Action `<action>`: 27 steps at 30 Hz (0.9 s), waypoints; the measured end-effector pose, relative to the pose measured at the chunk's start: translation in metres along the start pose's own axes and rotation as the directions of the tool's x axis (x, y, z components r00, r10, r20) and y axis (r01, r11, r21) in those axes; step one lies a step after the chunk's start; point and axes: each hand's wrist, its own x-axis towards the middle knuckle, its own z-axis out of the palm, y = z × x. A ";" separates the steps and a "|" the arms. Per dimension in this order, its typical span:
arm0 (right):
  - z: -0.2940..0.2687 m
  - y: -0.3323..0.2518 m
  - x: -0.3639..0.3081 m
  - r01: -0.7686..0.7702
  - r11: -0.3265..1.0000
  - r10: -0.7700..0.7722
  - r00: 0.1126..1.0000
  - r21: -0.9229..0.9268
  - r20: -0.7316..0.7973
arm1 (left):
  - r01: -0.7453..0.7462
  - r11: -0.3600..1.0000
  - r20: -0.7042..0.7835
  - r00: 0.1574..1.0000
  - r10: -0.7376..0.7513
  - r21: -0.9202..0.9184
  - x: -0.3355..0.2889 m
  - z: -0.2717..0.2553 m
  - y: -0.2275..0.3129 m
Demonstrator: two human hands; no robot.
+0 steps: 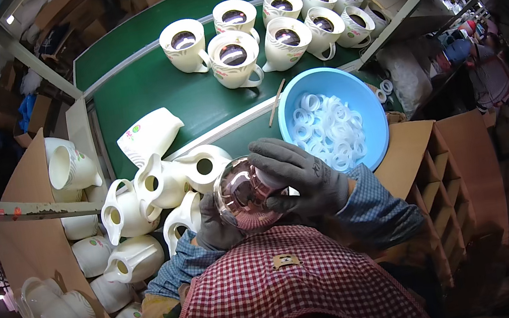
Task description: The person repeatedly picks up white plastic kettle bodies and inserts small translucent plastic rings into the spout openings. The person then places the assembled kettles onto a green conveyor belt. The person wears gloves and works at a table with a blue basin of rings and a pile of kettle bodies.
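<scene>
Both my hands wear grey gloves and hold a shiny, mirror-like rounded glass flask liner (243, 202) in front of my chest. My left hand (216, 225) cups its left side from below. Over its upper right lies my right hand (300, 175), with fingers closed across the end; something pale shows beneath them, partly hidden. Just left of the liner, several cream-white jug shells with handles and spouts (124, 213) lie close together. Beyond my right hand stands a light-blue basin (375, 114) of translucent white rings (330, 130).
Across the green conveyor belt (132, 102), several cream jugs (232, 62) stand with dark, shiny round insides. One jug body (151, 135) lies on its side. A thin stick (277, 103) rests beside the basin. Cardboard boxes flank me: jugs at left, a divided carton (439, 189) at right.
</scene>
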 end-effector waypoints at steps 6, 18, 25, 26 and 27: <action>0.013 0.015 -0.018 0.129 0.991 -0.123 0.984 0.033 -0.129 | -0.082 0.988 -0.261 0.958 0.115 0.132 -0.017 -0.049 -0.017; 0.017 0.019 -0.036 -0.183 0.983 0.181 0.979 -0.012 -0.092 | -0.024 0.997 -0.210 0.977 0.040 0.079 -0.013 -0.011 -0.009; 0.079 0.059 -0.084 -0.482 0.621 0.639 0.768 -0.618 0.042 | -0.174 0.932 -0.074 0.976 0.207 0.317 -0.023 -0.002 0.040; 0.091 0.069 -0.092 -0.503 0.645 0.625 0.780 -0.575 0.020 | -0.169 0.931 -0.080 0.976 0.205 0.325 -0.027 -0.001 0.045; 0.100 0.079 -0.098 -0.519 0.663 0.614 0.789 -0.539 -0.004 | -0.167 0.930 -0.079 0.976 0.203 0.326 -0.029 -0.003 0.048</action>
